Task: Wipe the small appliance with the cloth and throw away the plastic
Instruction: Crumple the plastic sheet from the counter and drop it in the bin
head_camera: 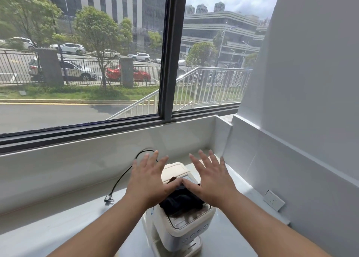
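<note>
Hands spread flat, the left hand (147,181) and right hand (211,181) hover empty over a dark cloth (181,200) bunched atop the small appliance (180,227) on the bench (58,233); a careless grab could tip the appliance.

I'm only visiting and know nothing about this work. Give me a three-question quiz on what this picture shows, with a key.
1. True or false: the left hand and the right hand are spread open, fingers apart, holding nothing.
2. Where does the crumpled black cloth lie? A) on the grey windowsill counter B) on top of the small cream-coloured appliance C) over the white wall socket
3. Fill in: the thin black power cord lies on the counter to the ____ of the appliance.

Key: 1 true; 2 B; 3 left.
</note>
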A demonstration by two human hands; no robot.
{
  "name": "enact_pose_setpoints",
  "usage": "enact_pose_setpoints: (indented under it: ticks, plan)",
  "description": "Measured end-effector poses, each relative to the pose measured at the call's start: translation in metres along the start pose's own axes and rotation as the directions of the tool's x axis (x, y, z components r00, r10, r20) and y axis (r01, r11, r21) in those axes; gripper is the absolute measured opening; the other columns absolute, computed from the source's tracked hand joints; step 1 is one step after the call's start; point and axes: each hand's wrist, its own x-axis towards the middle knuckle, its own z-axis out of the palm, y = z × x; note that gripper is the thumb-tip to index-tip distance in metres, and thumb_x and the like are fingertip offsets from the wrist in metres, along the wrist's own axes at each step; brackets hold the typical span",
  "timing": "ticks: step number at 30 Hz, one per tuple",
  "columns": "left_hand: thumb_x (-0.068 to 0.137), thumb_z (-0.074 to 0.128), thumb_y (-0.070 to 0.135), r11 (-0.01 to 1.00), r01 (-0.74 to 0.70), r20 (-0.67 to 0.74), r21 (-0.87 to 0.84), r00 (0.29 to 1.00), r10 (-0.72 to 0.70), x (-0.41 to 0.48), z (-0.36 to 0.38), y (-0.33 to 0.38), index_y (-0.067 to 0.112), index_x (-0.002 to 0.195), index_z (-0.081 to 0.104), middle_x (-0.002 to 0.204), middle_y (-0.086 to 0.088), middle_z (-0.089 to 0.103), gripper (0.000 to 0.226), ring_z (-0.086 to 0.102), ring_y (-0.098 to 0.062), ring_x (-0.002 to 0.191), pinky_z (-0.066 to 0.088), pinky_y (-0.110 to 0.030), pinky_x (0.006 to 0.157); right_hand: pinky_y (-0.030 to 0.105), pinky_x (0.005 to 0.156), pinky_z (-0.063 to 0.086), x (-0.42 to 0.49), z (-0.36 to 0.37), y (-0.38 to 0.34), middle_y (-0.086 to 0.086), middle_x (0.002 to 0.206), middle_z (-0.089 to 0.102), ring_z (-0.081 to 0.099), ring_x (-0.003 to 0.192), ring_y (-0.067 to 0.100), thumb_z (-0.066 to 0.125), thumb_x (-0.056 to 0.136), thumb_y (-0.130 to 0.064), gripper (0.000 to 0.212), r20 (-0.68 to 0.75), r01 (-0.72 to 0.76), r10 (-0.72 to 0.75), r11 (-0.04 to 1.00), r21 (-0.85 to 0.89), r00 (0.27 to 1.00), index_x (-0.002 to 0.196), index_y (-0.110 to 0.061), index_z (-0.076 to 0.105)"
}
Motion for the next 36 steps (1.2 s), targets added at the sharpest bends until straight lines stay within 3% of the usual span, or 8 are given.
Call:
enact_pose_setpoints:
  ticks: [5, 19, 36]
  plan:
    - [0.069, 0.021, 0.105, 0.998, -0.063, 0.0, -0.003, 0.998, 0.063, 0.008, 0.002, 0.017, 0.046, 0.164, 0.018, 0.177, 0.008, 0.005, 0.111, -0.004, -0.02, 0.164, -0.001, -0.056, 0.131, 0.057, 0.128, -0.01, -0.012, -0.007, 0.015, -0.003, 0.178, -0.003, -0.015, 0.162, 0.027, -0.002, 0.075, -0.099, 0.105, -0.02, -0.05, 0.049, 0.998, -0.029, 0.999, 0.165, -0.044, -0.004]
    - [0.07, 0.017, 0.104, 0.986, -0.161, 0.023, 0.028, 0.987, 0.161, 0.026, 0.022, 0.072, 0.046, 0.164, 0.015, 0.178, 0.007, 0.003, 0.111, -0.004, -0.021, 0.164, -0.001, -0.057, 0.13, 0.057, 0.128, -0.01, -0.034, 0.001, 0.071, -0.002, 0.178, -0.003, -0.015, 0.162, 0.029, 0.009, 0.084, -0.095, 0.098, -0.018, -0.134, 0.134, 0.991, -0.024, 0.991, 0.166, -0.042, -0.004]
    - [0.072, 0.022, 0.102, 0.972, -0.218, 0.107, 0.085, 0.972, 0.209, 0.063, 0.084, 0.205, 0.044, 0.165, 0.016, 0.178, 0.007, 0.003, 0.11, -0.004, -0.021, 0.164, -0.003, -0.057, 0.13, 0.058, 0.127, -0.013, -0.051, 0.031, 0.219, -0.001, 0.177, -0.01, -0.02, 0.161, 0.029, 0.009, 0.084, -0.092, 0.097, 0.014, -0.216, 0.216, 0.975, 0.059, 0.976, 0.165, -0.043, -0.009]
